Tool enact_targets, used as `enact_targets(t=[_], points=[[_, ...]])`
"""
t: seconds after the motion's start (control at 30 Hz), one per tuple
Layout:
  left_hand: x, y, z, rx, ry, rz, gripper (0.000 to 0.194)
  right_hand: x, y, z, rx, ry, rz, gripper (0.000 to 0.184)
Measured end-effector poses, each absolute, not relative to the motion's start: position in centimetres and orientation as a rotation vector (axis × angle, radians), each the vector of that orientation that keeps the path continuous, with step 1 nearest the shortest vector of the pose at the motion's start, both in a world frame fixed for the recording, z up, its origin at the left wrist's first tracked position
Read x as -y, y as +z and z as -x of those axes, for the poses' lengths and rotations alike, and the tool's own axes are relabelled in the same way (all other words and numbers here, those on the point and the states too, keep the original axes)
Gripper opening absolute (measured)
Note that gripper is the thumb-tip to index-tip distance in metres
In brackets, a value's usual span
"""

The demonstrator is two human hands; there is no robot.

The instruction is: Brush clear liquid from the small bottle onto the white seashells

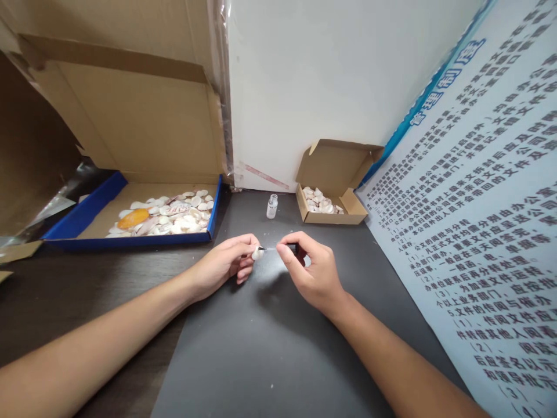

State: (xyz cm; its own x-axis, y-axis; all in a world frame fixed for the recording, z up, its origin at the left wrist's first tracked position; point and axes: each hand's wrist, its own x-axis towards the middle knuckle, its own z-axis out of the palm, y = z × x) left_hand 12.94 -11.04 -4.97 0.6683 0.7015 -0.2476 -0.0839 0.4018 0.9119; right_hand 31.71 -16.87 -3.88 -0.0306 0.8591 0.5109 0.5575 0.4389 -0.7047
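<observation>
Pinched in my left hand [232,258] is a small white shell [257,253], held above the dark mat. My right hand [311,270] grips a brush cap [292,248] with a black handle and a thin clear stem. The stem's dark tip points left and meets the shell, or lies right in front of it. Beyond both hands a small clear glass bottle [272,206] stands upright with no cap on it; its printed label is too small to read.
A blue-edged cardboard box [143,238] at left holds many white shells and an orange one [133,218]. To the right sits a smaller open box [333,218] of shells [319,200]. A white panel [304,69] rises behind; a printed sheet [470,232] borders the right.
</observation>
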Motion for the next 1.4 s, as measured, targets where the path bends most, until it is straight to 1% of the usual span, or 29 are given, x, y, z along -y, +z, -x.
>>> enact_targets(t=[0.07, 0.17, 0.33, 0.5, 0.77, 0.97, 1.1, 1.4], points=[[11.05, -4.95, -12.94, -0.694, 0.546, -1.056, 0.018, 16.85, -3.95, -31.67, 1.742, 0.391, 1.272, 0.014], [11.07, -4.91, -12.97, -0.698, 0.542, -1.066, 0.019, 16.83, -3.99, -31.66, 1.726, 0.368, 1.313, 0.019], [11.11, -4.82, -13.03, -0.717, 0.552, -1.078, 0.019, 16.83, -4.01, -31.75, 1.722, 0.396, 1.267, 0.017], [11.15, -4.81, -13.04, -0.721, 0.546, -1.086, 0.020, 16.85, -4.01, -31.85, 1.732, 0.379, 1.307, 0.022], [11.18, -4.78, -13.03, -0.732, 0.551, -1.095, 0.021, 16.73, -4.11, -31.72, 1.735, 0.415, 1.285, 0.017], [11.19, -4.78, -13.05, -0.728, 0.546, -1.098, 0.020, 16.93, -3.95, -31.79, 1.724, 0.364, 1.281, 0.020], [11.27, -4.65, -13.11, -0.749, 0.550, -1.101, 0.022, 16.91, -3.84, -31.69, 1.676, 0.344, 1.256, 0.019], [11.16, -4.78, -13.03, -0.737, 0.542, -1.108, 0.021, 16.88, -4.02, -31.69, 1.706, 0.402, 1.273, 0.020]])
